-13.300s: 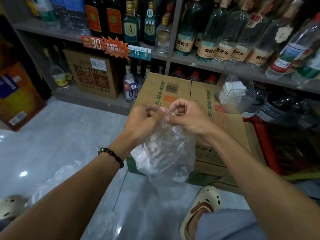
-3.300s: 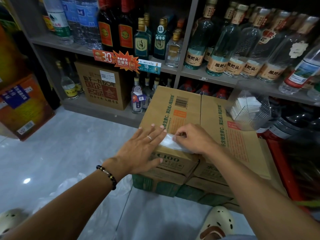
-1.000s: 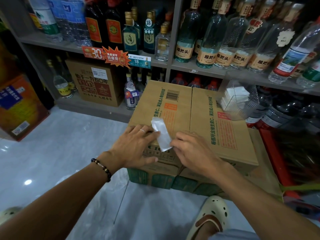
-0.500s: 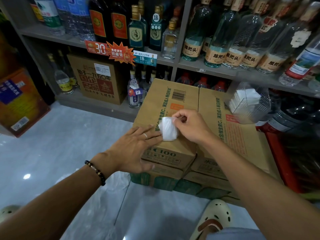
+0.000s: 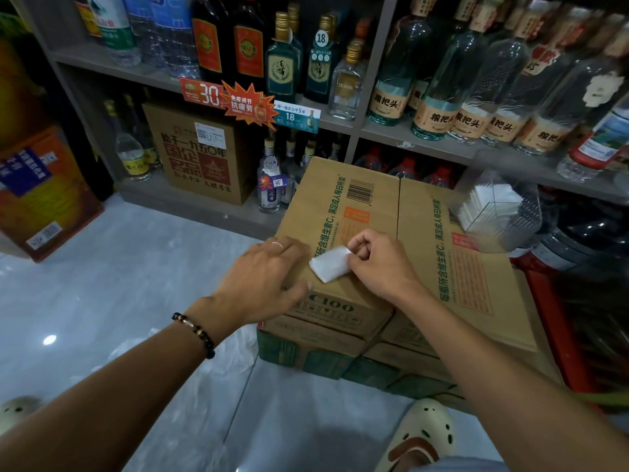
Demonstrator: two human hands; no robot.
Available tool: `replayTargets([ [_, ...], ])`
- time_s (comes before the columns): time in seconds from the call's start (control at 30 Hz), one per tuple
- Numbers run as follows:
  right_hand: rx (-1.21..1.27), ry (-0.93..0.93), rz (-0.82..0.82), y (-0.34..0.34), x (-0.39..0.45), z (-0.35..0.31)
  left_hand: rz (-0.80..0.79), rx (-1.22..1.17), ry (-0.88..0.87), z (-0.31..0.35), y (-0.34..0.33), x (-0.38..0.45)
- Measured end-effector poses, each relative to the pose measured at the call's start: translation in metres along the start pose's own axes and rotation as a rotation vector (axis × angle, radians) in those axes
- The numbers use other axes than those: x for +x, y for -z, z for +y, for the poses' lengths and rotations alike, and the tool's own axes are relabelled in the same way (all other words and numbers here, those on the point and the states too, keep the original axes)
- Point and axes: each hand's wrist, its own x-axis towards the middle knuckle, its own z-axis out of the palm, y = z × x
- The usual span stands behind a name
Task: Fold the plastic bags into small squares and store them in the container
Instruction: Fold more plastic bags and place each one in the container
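Item: small white folded plastic square [image 5: 329, 264], near front edge of brown cardboard carton [image 5: 422, 240], pinched in my right hand [image 5: 381, 264]. My left hand [image 5: 269, 277] rests flat, fingers relaxed. Folding done, I judge; next, carry it to clear plastic container [image 5: 500, 212].

Dim shop light, glare spot on floor [image 5: 49, 339], fisheye-bent edges.

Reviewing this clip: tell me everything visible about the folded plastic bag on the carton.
The folded plastic bag is a small, flat, whitish, roughly rectangular packet of thin translucent film. It lies skewed on top of the cardboard carton, near its front edge. The right hand pinches its right end between thumb and curled fingers; the left hand rests flat on the carton just left of it.
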Motion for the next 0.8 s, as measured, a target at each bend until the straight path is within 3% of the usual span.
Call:
replayTargets([
  [0.1,-0.054,-0.001,0.033,0.000,-0.008,-0.001,0.073,0.031,-0.120,0.018,-0.006,-0.007],
  [0.23,-0.137,0.050,0.006,0.002,-0.017,0.002,0.011,0.148,-0.171,0.024,-0.017,-0.011],
  [0.33,-0.364,0.238,0.041,0.011,-0.024,0.007,-0.033,0.186,-0.183,0.021,-0.017,-0.011],
  [0.4,-0.528,0.360,-0.131,0.014,-0.029,0.013,-0.045,0.203,-0.204,0.020,-0.016,-0.010],
  [0.5,-0.657,0.367,-0.397,0.008,-0.036,0.023,-0.033,0.213,-0.232,0.021,-0.016,-0.008],
  [0.7,-0.675,0.385,-0.400,0.003,-0.038,0.030,-0.127,0.127,-0.197,0.037,-0.026,0.006],
  [0.8,-0.685,0.380,-0.415,0.003,-0.036,0.030,-0.084,0.136,-0.208,0.034,-0.029,0.004],
])
